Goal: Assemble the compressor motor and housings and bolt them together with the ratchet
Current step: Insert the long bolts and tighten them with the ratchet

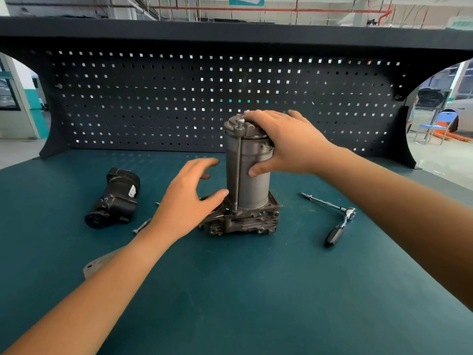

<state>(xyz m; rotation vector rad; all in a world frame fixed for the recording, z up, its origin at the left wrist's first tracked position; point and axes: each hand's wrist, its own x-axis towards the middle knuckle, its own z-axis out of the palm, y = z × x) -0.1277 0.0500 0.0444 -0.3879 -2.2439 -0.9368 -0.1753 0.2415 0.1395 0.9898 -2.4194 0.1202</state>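
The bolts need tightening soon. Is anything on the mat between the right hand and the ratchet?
Nothing visible. The right hand holds the top of the upright motor; the ratchet lies apart to its right, with only bare mat between.

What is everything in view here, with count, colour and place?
motor cylinder: 1, grey, upright on the base housing, centre
base housing: 1, dark finned metal, on the table, centre
long bolt: 1, silver, upright along the cylinder's front
black housing: 1, black, lying at left
loose bolt: at least 1, silver, by the left wrist
metal plate: 1, grey, near left, partly hidden by the forearm
ratchet: 1, chrome with black handle, lying at right
table: 1, teal top
pegboard: 1, black, behind
chair: 1, blue, far right
left hand: open, beside the cylinder's foot
right hand: grips the cylinder's top
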